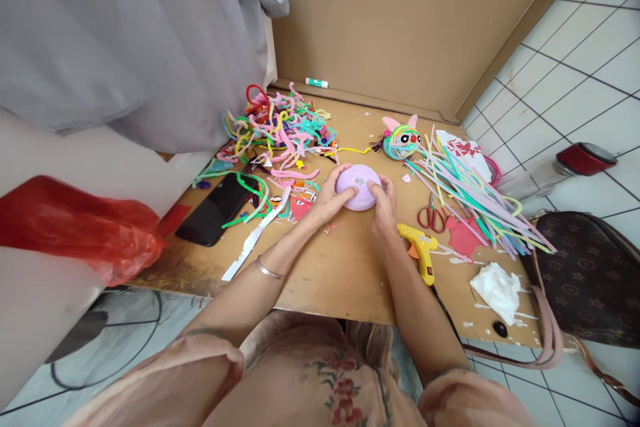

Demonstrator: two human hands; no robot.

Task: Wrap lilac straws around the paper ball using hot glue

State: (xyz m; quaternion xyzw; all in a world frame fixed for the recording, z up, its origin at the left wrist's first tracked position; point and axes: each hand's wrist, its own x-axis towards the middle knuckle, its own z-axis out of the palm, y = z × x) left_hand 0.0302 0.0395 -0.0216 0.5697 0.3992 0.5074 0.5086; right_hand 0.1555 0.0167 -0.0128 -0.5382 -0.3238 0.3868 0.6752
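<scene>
A round, flat lilac disc with coiled ridges and a small pale centre is held over the middle of the wooden table. My left hand grips its left edge, thumb on top near the centre. On the right edge, my right hand holds it the same way, thumb pressing close to the middle. The fingers under the disc are hidden. Beyond it to the right stands a small striped figure with pink ears, round eyes and a red nose. A yellow glue gun lies just right of my right hand.
Tangled fuzzy stems and a black phone lie left. Straight stems, red-handled scissors, red scraps and white tissue lie right. A glue stick is at the back, a brown bag at the right edge.
</scene>
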